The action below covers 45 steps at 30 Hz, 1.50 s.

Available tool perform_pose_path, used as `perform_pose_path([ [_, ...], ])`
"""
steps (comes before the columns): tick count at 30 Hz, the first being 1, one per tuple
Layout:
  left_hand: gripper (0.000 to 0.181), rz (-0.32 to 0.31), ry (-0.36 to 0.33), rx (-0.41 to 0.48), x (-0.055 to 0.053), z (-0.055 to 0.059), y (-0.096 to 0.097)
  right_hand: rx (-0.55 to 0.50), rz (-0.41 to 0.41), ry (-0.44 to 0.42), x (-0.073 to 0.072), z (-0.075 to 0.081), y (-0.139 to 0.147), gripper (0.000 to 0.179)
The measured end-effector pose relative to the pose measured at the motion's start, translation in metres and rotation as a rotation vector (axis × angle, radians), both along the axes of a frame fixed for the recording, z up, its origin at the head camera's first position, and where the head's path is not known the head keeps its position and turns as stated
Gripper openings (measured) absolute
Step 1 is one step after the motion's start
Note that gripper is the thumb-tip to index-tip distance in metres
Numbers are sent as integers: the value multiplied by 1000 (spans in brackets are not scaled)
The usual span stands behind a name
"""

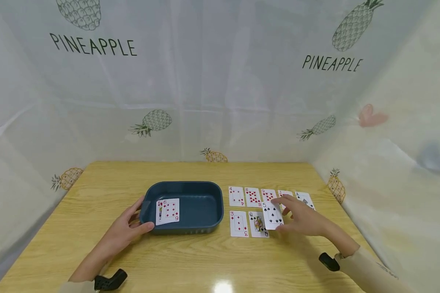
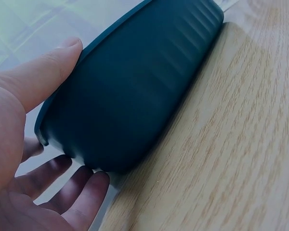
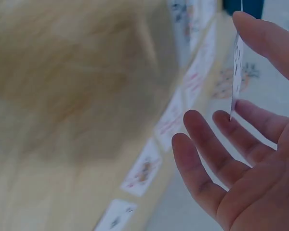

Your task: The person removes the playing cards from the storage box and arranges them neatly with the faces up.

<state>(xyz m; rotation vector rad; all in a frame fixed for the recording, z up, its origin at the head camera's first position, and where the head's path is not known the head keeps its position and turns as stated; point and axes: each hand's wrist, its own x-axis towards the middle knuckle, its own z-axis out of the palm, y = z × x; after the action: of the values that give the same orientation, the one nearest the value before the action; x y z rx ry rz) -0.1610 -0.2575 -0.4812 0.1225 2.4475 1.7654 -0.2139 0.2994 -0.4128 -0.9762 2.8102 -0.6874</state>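
Note:
My left hand (image 1: 122, 232) holds the left end of a dark blue tray (image 1: 205, 230). In the left wrist view its thumb lies along the rim, and curled fingertips touch the tray's end wall (image 2: 120, 91). Inside the tray, a six of diamonds (image 1: 171, 209) overlaps a face card. My right hand (image 1: 306, 217) pinches a five of spades playing card (image 1: 272, 215) by its edges, thumb against fingers. The right wrist view shows this card (image 3: 238, 62) nearly edge-on. It is raised over the table and overlaps the queen (image 1: 257, 224) in the head view.
A back row holds a four of diamonds (image 1: 236, 196), ten of hearts (image 1: 252, 197), nine of hearts (image 1: 268, 195), a partly hidden red card (image 1: 284, 193) and an ace (image 1: 305, 199). A three of diamonds (image 1: 239, 224) lies in front. A pineapple-print curtain (image 1: 220, 81) surrounds the wooden table (image 1: 190, 260).

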Motion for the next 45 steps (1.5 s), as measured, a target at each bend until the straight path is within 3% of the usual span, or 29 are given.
perform_pose_path([
  [5, 100, -4, -5, -20, -1, 1, 1, 21, 15, 2, 2, -13, 16, 80],
  [11, 100, 0, -22, -17, 0, -2, 0, 91, -27, 2, 1, -27, 23, 79],
  [15, 99, 13, -25, -46, 1, -2, 0, 117, 7, 61, -1, -32, 24, 77],
  [19, 99, 17, -26, -43, 1, -1, -1, 119, 48, 108, -3, -33, 21, 73],
  [24, 98, 9, -19, -32, 1, 0, 0, 131, 66, 73, -5, -29, 19, 71],
  [45, 99, -2, -13, -53, -1, 3, -1, 178, 0, 35, -2, -29, 14, 72],
])
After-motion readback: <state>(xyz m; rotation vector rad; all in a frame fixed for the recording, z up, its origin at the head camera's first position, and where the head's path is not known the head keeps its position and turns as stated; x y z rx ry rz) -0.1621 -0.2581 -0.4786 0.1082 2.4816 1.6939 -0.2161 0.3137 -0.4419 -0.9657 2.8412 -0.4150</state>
